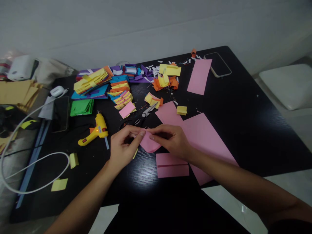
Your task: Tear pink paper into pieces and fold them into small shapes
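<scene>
Between both hands is a piece of pink paper (149, 144), partly folded and lifted over the black table. My left hand (125, 143) pinches its upper left edge between thumb and fingers. From the other side my right hand (172, 139) pinches the same paper near its top. Just beyond the fingers lies a pair of scissors (146, 113), its blades pointing away to the right. A creased pink sheet (172, 170) rests below my right hand, and a large pink sheet (207, 139) is partly under my right forearm.
A yellow glue gun (98, 130) lies left of my left hand. Farther back are stacked folded papers (122, 91), orange and yellow pieces (165, 83) and white scraps. A phone (217, 65) is at the back right. A white cable (68, 159) loops across the left side.
</scene>
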The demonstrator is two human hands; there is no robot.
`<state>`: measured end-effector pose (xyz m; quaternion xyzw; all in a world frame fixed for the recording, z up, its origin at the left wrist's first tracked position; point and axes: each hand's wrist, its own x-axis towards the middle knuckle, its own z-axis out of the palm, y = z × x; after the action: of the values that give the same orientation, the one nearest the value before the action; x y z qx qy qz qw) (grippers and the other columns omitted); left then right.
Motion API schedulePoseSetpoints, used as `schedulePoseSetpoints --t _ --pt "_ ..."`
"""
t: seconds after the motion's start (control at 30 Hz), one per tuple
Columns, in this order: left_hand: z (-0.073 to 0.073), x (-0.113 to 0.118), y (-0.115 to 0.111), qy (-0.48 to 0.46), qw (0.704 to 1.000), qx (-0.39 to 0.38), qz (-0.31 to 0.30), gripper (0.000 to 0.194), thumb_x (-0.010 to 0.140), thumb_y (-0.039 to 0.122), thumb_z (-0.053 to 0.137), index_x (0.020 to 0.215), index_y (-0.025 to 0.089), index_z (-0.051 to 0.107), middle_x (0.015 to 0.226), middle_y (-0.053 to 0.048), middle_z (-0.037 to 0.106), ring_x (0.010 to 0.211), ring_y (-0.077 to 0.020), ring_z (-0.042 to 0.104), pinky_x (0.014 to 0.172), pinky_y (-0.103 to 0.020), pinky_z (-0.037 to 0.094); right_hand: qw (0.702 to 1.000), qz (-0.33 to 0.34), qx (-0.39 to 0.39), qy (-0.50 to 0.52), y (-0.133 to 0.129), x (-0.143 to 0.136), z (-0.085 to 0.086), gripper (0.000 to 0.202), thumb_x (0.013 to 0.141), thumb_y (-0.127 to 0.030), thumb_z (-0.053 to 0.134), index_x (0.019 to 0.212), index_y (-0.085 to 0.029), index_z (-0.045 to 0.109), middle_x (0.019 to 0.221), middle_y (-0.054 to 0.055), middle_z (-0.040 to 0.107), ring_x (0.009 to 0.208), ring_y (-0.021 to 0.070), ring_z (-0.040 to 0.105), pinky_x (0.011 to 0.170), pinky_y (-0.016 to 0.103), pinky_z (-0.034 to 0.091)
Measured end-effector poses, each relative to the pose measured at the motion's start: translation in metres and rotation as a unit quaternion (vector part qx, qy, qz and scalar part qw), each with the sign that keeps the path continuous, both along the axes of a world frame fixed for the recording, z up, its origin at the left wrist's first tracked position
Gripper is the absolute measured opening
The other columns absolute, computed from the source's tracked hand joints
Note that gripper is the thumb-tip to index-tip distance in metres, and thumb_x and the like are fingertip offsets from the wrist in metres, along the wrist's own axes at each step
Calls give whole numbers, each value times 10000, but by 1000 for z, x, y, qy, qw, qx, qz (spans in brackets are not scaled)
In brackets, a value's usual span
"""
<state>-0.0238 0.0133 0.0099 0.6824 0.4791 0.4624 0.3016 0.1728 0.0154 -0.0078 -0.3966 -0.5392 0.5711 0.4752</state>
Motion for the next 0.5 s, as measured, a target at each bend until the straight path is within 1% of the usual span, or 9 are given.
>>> schedulePoseSetpoints --t 0.1,0.17,0.3,0.43,0.5 --pt "2 1 0 6 1000 -13 4 31 919 216 745 902 193 756 729 12 733 592 -100 631 560 -203 519 1000 0 4 1 0 0 -1 167 863 -267 822 1028 -267 838 1048 28 833 963 193 782 902 363 640" --pt "2 1 1 10 1000 -24 3 37 922 223 738 921 191 756 736 9 736 610 -107 646 577 -208 532 1000 1 9 0 0 0 -1 161 866 -262 817 1025 -266 838 1045 29 831 955 188 779 891 354 637" --pt "2 -1 2 17 999 -46 -21 69 935 235 725 969 194 769 813 -8 770 666 -117 688 624 -220 559 1000 1 16 -4 0 0 -2 155 871 -253 812 1024 -256 838 1035 35 828 943 180 776 863 330 626" --pt "1 -3 3 18 997 -65 -40 74 945 244 713 943 187 759 795 -9 756 662 -122 688 610 -222 553 1000 6 17 -9 -1 1 -1 147 876 -255 802 1019 -241 834 1036 40 826 950 181 775 863 322 621" --pt "1 -4 4 18 997 -63 -44 70 946 238 710 924 184 749 778 -5 743 656 -118 679 607 -220 546 1000 11 4 -10 -1 1 -1 164 875 -262 800 1034 -231 826 1028 40 824 942 178 775 865 318 623"
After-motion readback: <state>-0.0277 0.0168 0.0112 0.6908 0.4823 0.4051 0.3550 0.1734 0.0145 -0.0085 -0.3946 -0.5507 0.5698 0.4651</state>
